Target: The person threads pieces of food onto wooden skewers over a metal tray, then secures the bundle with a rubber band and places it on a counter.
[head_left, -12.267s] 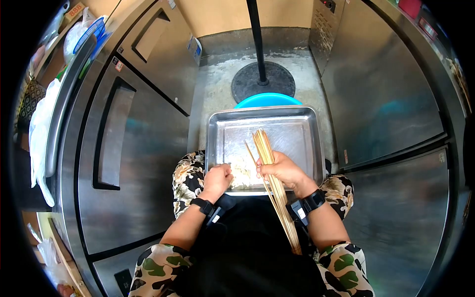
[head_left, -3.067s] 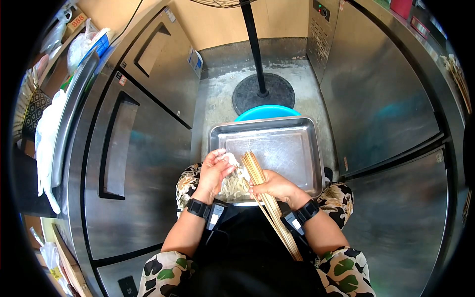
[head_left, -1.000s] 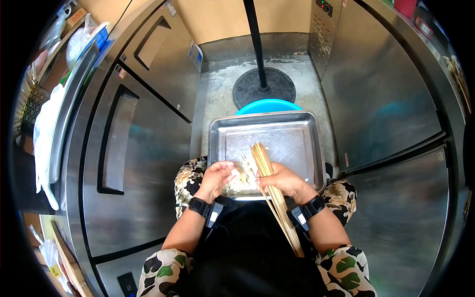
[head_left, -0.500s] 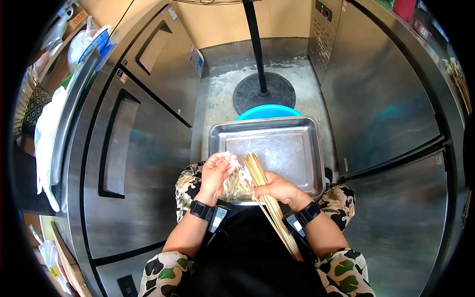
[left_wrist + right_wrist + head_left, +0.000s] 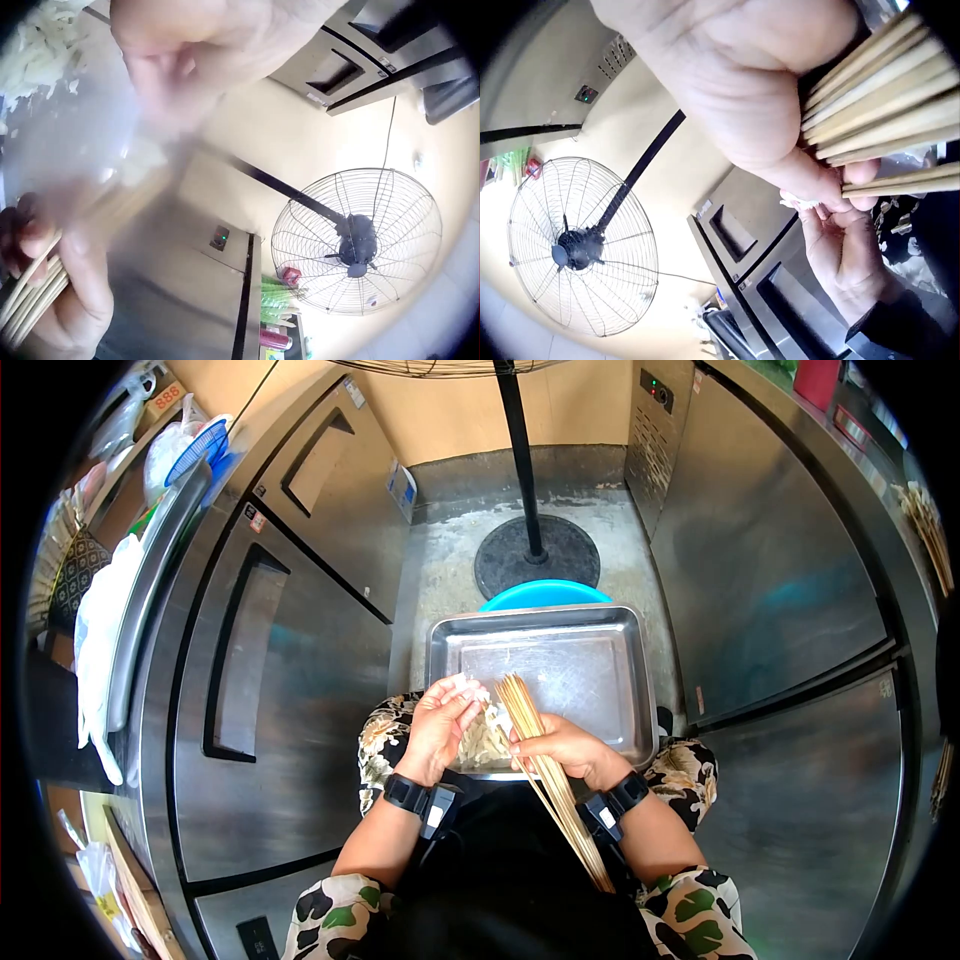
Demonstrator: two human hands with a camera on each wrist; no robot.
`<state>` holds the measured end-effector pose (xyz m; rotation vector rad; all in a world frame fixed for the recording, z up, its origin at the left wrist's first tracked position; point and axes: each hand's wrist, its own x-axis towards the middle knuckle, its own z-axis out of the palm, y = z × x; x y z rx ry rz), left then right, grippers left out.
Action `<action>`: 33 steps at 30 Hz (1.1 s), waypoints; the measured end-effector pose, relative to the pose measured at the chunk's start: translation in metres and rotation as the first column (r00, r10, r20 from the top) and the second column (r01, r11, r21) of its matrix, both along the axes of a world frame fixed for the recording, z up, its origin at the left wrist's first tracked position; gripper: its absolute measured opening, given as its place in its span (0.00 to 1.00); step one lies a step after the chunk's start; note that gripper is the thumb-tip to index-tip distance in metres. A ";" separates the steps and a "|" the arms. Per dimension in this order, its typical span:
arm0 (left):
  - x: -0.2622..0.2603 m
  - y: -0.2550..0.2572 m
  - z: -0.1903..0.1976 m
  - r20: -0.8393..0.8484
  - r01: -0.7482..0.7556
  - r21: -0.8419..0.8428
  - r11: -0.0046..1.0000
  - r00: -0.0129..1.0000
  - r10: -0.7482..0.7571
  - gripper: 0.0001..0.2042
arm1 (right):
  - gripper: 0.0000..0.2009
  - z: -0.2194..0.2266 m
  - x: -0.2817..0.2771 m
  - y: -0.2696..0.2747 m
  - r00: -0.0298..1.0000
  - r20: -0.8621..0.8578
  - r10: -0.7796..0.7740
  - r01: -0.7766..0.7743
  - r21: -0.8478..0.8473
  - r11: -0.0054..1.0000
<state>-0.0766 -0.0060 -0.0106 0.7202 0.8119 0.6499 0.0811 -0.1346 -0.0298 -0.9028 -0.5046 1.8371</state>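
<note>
My left hand [image 5: 437, 728] is raised over the near left of a shallow steel tray [image 5: 600, 622], pinching a small whitish, soft-looking piece of food [image 5: 142, 161] that is blurred in the left wrist view. My right hand [image 5: 578, 748] grips a thick bundle of bamboo skewers [image 5: 560, 800], their tips up toward the tray and their other ends toward my lap. One or two skewers [image 5: 907, 182] stand apart from the bundle, held between thumb and fingers. Below the hands, a heap of pale strips [image 5: 484, 745] lies in the tray's near left corner.
The tray rests over my thighs, with a blue basin [image 5: 545, 593] just beyond it. Behind stands a fan on a black pole with a round base [image 5: 537, 558]. Steel cabinets [image 5: 290, 690] flank me on the left, others [image 5: 790, 590] on the right.
Earlier my left hand was curled low over the strips; it has since lifted, pinching a whitish piece, dipped and risen again near the skewer tips. My right hand keeps holding the skewers.
</note>
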 end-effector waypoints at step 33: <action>0.004 -0.006 0.005 0.075 -0.104 0.001 0.995 0.992 0.103 0.09 | 0.08 0.006 0.002 -0.001 0.990 -0.141 0.002 -0.001 0.007 1.000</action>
